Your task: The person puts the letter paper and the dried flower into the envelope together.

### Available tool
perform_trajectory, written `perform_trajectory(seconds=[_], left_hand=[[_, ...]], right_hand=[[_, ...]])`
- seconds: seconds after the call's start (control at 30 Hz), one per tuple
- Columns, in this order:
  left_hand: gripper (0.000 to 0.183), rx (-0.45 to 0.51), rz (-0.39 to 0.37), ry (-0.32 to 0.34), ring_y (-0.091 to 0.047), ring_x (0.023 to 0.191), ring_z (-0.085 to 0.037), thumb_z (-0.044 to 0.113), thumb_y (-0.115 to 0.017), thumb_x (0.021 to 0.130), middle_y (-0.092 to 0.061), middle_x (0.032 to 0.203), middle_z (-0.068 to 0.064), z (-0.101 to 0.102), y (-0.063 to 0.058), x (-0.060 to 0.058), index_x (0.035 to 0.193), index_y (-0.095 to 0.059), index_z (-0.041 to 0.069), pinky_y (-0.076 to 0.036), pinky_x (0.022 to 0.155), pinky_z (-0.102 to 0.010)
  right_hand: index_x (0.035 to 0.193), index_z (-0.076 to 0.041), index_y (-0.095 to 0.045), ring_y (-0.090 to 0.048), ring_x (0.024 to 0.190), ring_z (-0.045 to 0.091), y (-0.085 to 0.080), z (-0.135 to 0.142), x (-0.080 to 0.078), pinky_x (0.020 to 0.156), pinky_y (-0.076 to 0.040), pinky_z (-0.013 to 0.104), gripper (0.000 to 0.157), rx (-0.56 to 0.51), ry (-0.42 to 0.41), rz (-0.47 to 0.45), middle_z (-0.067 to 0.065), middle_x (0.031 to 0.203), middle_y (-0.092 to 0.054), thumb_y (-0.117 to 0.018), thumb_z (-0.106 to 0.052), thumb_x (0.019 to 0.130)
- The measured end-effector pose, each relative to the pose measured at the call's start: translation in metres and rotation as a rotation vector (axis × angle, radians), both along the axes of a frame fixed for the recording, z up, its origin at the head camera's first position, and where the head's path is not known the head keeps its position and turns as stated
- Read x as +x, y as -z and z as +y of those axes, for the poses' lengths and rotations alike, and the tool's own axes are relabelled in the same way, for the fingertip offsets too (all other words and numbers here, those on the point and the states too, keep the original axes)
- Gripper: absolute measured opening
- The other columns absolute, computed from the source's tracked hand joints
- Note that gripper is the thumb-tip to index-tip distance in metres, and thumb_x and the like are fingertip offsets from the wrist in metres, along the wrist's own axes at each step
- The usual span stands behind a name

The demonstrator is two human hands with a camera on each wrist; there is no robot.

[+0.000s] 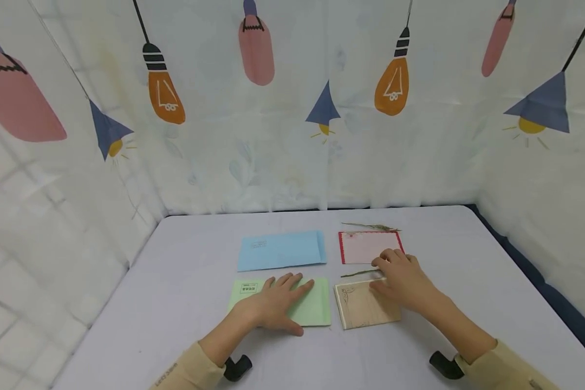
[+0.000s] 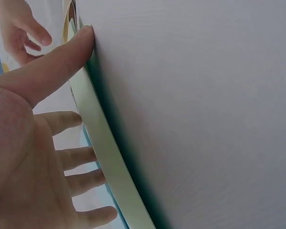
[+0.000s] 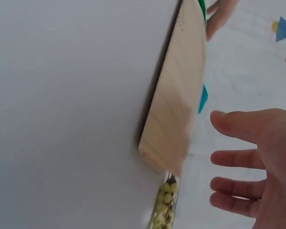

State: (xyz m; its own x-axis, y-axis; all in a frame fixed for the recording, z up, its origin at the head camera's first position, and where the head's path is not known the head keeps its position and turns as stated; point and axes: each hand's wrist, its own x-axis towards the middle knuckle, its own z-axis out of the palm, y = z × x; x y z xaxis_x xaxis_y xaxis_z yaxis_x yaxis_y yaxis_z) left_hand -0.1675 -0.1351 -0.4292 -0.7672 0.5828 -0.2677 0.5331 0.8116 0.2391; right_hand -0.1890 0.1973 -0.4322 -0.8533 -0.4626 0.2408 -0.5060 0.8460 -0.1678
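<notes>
In the head view, a light green envelope [image 1: 317,309] lies at the front of the table. My left hand [image 1: 275,303] is spread across it with the fingers apart. To its right is a tan card or booklet [image 1: 363,306] with dark printing at one corner. Above that card hovers my right hand [image 1: 402,279], fingers loosely extended and nothing seen in them. A thin dried stem [image 1: 358,273] lies just beyond the card, partly hidden by that hand. The right wrist view shows yellow-green buds [image 3: 165,205] in clear wrapping at the card's end.
Behind the green envelope lies a blue envelope [image 1: 280,252]. A red-edged pale pink card [image 1: 363,247] is beyond the right hand, with another dried sprig [image 1: 372,226] along its far edge. A white cloth covers the table [image 1: 175,303]; printed curtains [image 1: 292,162] enclose it.
</notes>
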Motion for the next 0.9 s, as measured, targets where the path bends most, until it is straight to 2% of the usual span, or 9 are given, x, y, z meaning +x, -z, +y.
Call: perform_trajectory(seconds=[0.07,0.1,0.23,0.33,0.47,0.77,0.9], left_hand=[[0.102,-0.001,0.002,0.004,-0.023,0.152,-0.034,0.055,-0.081,0.083,-0.026,0.166,-0.013,0.001,0.000,0.001,0.164,-0.029,0.021,-0.021,0.117,-0.065],[0.102,-0.005,0.005,0.005,-0.023,0.152,-0.034,0.055,-0.081,0.083,-0.026,0.166,-0.013,0.002,0.000,0.001,0.164,-0.030,0.021,-0.022,0.117,-0.065],[0.101,-0.023,0.014,0.002,-0.023,0.152,-0.033,0.056,-0.080,0.083,-0.026,0.166,-0.012,0.001,0.001,0.002,0.164,-0.030,0.021,-0.022,0.116,-0.064],[0.101,-0.019,0.012,0.002,-0.023,0.152,-0.033,0.056,-0.080,0.084,-0.026,0.166,-0.011,0.001,0.002,0.001,0.164,-0.030,0.022,-0.022,0.117,-0.063],[0.100,-0.012,0.011,0.006,-0.023,0.152,-0.032,0.056,-0.079,0.084,-0.026,0.166,-0.011,0.001,0.002,0.000,0.164,-0.029,0.022,-0.023,0.117,-0.063],[0.100,-0.023,0.008,0.007,-0.022,0.153,-0.032,0.057,-0.078,0.085,-0.025,0.167,-0.010,0.001,0.003,-0.001,0.164,-0.029,0.022,-0.022,0.116,-0.064],[0.100,-0.021,-0.002,0.000,-0.021,0.153,-0.032,0.058,-0.077,0.086,-0.024,0.168,-0.010,-0.001,0.003,0.000,0.164,-0.028,0.022,-0.023,0.116,-0.065]], right_hand=[[0.108,-0.007,-0.072,-0.058,0.104,0.029,0.000,-0.008,0.001,0.088,-0.050,0.055,0.033,-0.022,-0.003,-0.020,0.006,0.107,-0.061,-0.086,-0.024,0.084],[0.106,-0.007,-0.072,-0.059,0.100,0.027,0.001,-0.012,0.001,0.086,-0.052,0.050,0.029,-0.056,-0.033,-0.048,0.004,0.104,-0.061,-0.085,-0.022,0.085],[0.095,-0.015,-0.070,-0.059,0.078,0.012,0.006,-0.033,0.000,0.069,-0.054,0.030,0.007,-0.220,-0.213,-0.294,-0.009,0.085,-0.062,-0.076,-0.014,0.092],[0.092,-0.019,-0.070,-0.056,0.071,0.005,0.013,-0.048,0.001,0.064,-0.052,0.025,0.007,-0.292,-0.308,-0.438,-0.015,0.078,-0.060,-0.071,-0.013,0.096],[0.096,-0.015,-0.074,-0.056,0.071,0.003,0.018,-0.061,0.000,0.065,-0.052,0.024,0.004,-0.307,-0.366,-0.479,-0.016,0.080,-0.062,-0.071,-0.013,0.097],[0.097,-0.013,-0.075,-0.058,0.074,0.004,0.024,-0.073,-0.004,0.068,-0.053,0.026,0.004,-0.330,-0.324,-0.549,-0.014,0.082,-0.063,-0.071,-0.014,0.097],[0.095,-0.013,-0.074,-0.058,0.071,0.005,0.025,-0.079,-0.005,0.067,-0.053,0.026,0.003,-0.362,-0.338,-0.575,-0.012,0.078,-0.064,-0.075,-0.016,0.095]])
